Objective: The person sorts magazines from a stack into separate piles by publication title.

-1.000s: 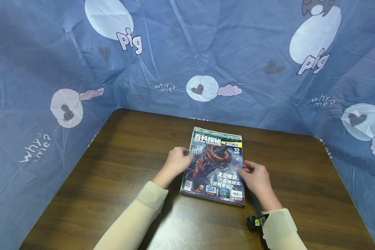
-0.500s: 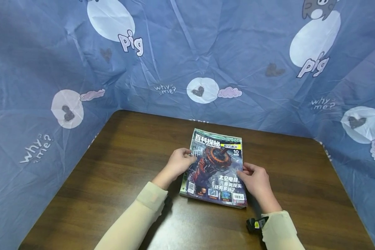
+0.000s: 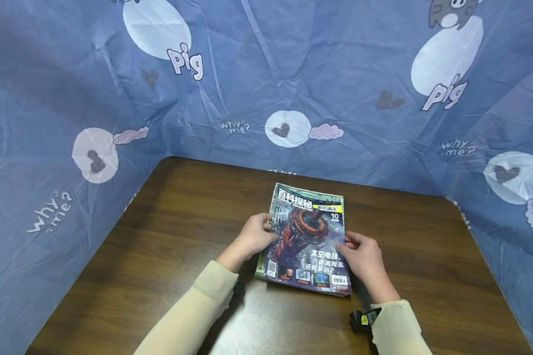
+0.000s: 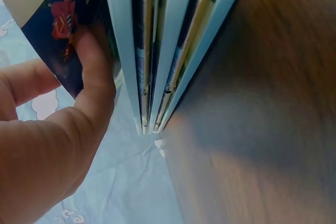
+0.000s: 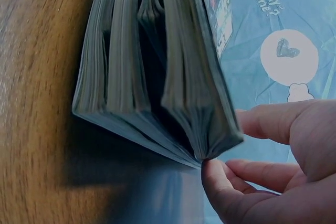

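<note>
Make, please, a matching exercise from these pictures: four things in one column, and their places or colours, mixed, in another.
1. left hand
2. right hand
3. table
4. cloth

A. blue, with printed hearts
B. at the right edge of the top magazine (head view)
C. brown, with wood grain
D. at that magazine's left edge (head view)

Pairs: 1-D, 2-B, 3-C, 4-A
</note>
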`<state>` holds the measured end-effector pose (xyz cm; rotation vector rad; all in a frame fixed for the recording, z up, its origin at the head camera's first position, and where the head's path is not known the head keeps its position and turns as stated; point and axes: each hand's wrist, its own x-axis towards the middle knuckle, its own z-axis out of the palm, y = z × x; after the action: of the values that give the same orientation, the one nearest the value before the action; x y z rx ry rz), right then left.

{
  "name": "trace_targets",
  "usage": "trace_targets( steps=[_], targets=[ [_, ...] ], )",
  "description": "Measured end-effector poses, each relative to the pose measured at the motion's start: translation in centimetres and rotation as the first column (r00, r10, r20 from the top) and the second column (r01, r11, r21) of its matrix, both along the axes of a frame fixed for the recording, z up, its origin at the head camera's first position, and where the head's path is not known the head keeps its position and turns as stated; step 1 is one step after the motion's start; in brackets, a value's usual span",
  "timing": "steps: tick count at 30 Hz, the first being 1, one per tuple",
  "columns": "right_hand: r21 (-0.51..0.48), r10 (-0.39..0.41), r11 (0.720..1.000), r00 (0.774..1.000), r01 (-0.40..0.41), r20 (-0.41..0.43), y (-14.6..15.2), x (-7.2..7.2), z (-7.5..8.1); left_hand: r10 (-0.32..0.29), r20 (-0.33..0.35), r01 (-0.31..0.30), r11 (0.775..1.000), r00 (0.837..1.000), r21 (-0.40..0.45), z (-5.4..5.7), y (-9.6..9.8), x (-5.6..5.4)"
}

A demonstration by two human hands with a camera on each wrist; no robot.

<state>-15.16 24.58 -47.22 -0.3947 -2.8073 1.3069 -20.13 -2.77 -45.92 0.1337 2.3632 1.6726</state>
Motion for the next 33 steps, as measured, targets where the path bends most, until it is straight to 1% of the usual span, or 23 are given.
trace_targets(
  steps=[2, 5, 7, 13, 17, 23, 25, 30, 33],
  targets=[
    [0.0, 0.0, 1.0, 1.0, 0.0, 0.001, 0.0, 0.0, 0.0, 0.003, 0.027, -0.003, 1.0, 1.0, 0.02, 0.1, 0.0, 0.1],
    [-0.002, 0.0, 1.0, 1.0, 0.0, 0.004, 0.1, 0.0, 0.0, 0.009, 0.096, -0.015, 0.998, 0.995, 0.066, 0.1, 0.0, 0.1],
    [-0.005, -0.001, 1.0, 1.0, 0.001, 0.006, 0.1, 0.0, -0.1, 0.016, 0.146, -0.032, 0.994, 0.989, 0.108, 0.0, 0.0, 0.1],
    [-0.027, 0.01, 1.0, 1.0, -0.009, 0.02, 0.4, 0.0, -0.2, 0.017, 0.208, -0.064, 0.974, 0.978, 0.219, -0.4, -0.1, 0.0],
    [-0.06, 0.033, 0.998, 0.999, -0.032, 0.029, 0.9, -0.2, -0.2, 0.026, 0.22, -0.091, 0.953, 0.975, 0.289, -0.4, -0.5, -0.1],
    [-0.103, 0.045, 0.994, 0.998, -0.041, 0.035, 1.3, -0.4, 0.1, 0.005, 0.219, -0.086, 0.929, 0.976, 0.36, -0.6, -1.0, -0.2],
    [-0.119, 0.041, 0.992, 0.998, -0.036, 0.04, 1.2, -0.4, 0.3, 0.006, 0.231, -0.096, 0.919, 0.973, 0.381, -0.7, -1.2, -0.2],
    [-0.212, 0.035, 0.977, 0.997, -0.019, 0.074, 0.8, -0.5, 0.9, 0.018, 0.251, -0.132, 0.886, 0.968, 0.445, -0.5, -1.5, -0.4],
    [-0.266, 0.042, 0.964, 0.996, -0.018, 0.085, 0.5, -0.7, 1.1, 0.025, 0.259, -0.148, 0.873, 0.966, 0.465, -0.4, -1.7, -0.5]
  ],
)
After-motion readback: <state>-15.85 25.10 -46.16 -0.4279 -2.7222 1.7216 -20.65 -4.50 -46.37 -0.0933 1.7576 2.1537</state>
